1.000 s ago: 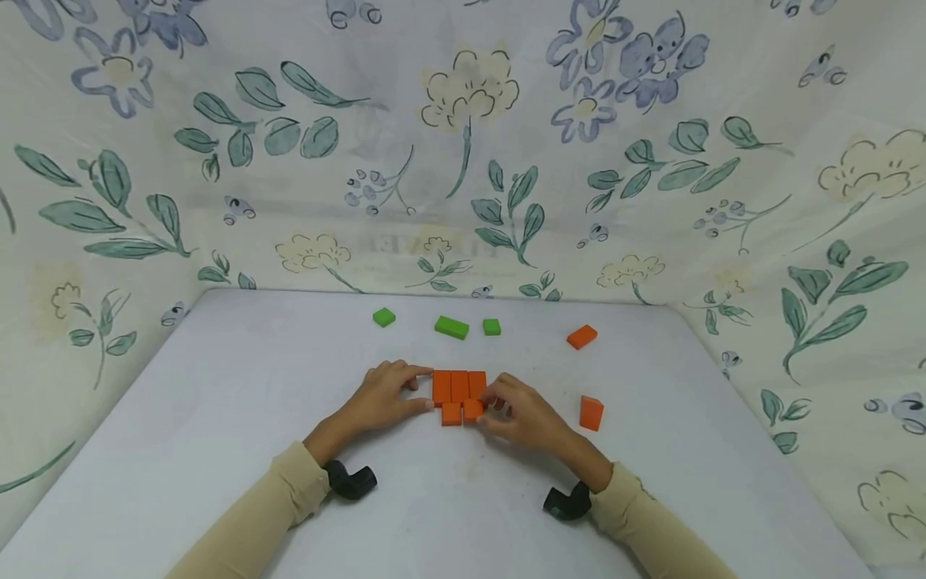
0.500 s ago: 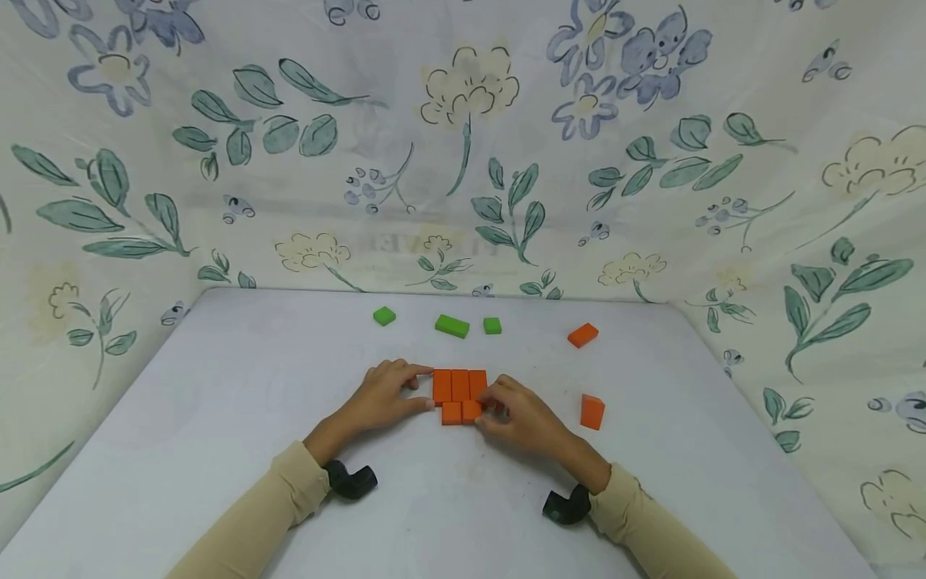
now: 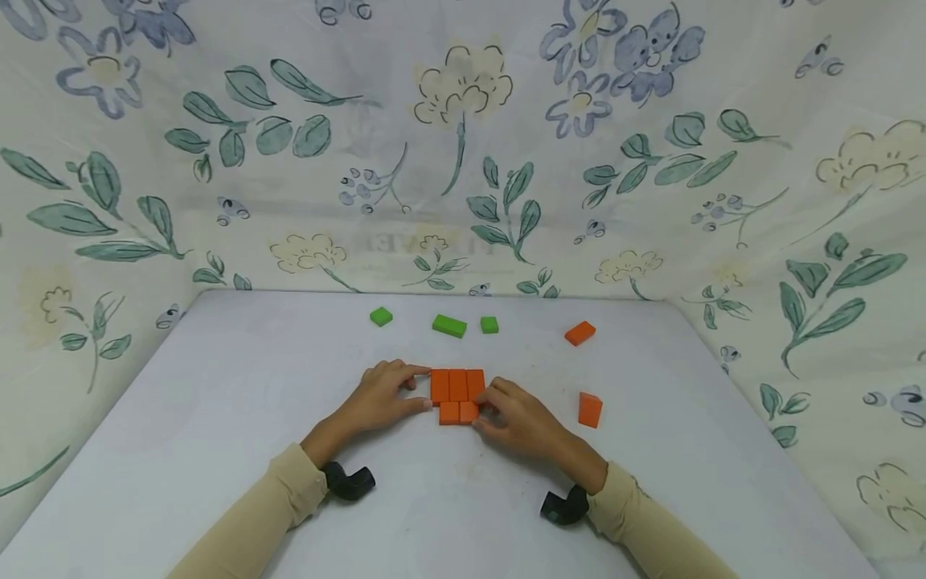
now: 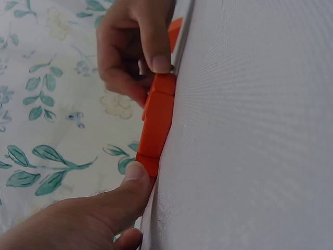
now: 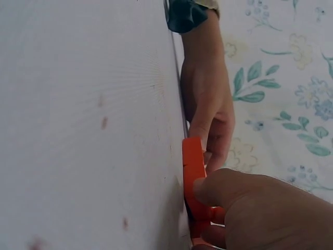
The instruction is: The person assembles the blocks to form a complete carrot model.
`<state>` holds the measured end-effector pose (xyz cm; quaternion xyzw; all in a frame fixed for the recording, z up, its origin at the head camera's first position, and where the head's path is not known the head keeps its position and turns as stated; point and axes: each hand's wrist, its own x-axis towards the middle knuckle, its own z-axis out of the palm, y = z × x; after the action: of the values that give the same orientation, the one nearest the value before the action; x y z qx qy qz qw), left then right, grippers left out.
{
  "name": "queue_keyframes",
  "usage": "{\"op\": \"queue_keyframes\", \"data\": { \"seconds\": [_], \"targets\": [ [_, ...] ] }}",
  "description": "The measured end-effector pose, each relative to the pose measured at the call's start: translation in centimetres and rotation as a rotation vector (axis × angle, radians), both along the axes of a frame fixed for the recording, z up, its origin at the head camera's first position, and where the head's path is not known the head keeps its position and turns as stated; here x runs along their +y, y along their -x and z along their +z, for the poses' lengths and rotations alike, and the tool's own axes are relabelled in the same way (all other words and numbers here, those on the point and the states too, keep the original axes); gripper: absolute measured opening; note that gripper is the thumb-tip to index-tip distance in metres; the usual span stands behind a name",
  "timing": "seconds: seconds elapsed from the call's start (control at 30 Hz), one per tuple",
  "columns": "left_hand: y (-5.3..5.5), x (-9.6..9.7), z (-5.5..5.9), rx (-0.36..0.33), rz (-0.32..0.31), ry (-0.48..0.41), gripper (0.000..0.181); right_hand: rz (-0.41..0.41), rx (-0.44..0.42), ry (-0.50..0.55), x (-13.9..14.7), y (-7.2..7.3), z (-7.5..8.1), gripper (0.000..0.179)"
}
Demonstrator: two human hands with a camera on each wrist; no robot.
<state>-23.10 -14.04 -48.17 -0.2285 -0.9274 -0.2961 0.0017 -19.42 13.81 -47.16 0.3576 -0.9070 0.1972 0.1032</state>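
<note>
Three oblong orange blocks [image 3: 457, 384] lie side by side on the white table, with two smaller orange blocks [image 3: 449, 413] in a row against their near side. My left hand [image 3: 383, 394] touches the group's left side with extended index finger and thumb. At the right end of the near row, my right hand [image 3: 522, 416] pinches the right small orange block [image 3: 467, 412] between thumb and fingers; its right side is partly hidden. In the left wrist view, the left thumb [image 4: 136, 173] presses the end of the orange row.
Farther back lie a green block [image 3: 381, 316], a longer green block [image 3: 449, 326] and a small green block [image 3: 489, 325]. To the right are two loose orange blocks, one far back [image 3: 580, 333] and one nearer [image 3: 589, 409]. A floral cloth [image 3: 463, 201] surrounds the table [image 3: 289, 338].
My right hand has pushed the right small orange block left, closing the thin gap to its neighbour. The left hand has stayed in place at the group's left side.
</note>
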Motion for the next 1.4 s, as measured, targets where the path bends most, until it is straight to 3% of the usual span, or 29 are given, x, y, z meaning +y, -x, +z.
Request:
{"op": "queue_keyframes", "data": {
  "seconds": [0.93,1.1,1.23,1.4],
  "targets": [
    [0.15,-0.04,-0.04,0.014,-0.005,0.001,0.057,0.015,0.065,0.013,0.01,-0.13,0.03,0.026],
    [0.27,-0.14,-0.02,0.036,-0.016,-0.011,0.058,0.003,0.025,0.078,0.07,-0.01,0.13,0.030],
    [0.25,-0.10,-0.01,0.029,-0.019,-0.012,0.059,-0.034,-0.040,0.136,0.14,-0.04,0.13,0.044],
    [0.17,-0.08,-0.03,0.014,-0.019,-0.002,0.059,-0.072,-0.090,0.080,0.10,-0.06,-0.02,0.056]
  ]
}}
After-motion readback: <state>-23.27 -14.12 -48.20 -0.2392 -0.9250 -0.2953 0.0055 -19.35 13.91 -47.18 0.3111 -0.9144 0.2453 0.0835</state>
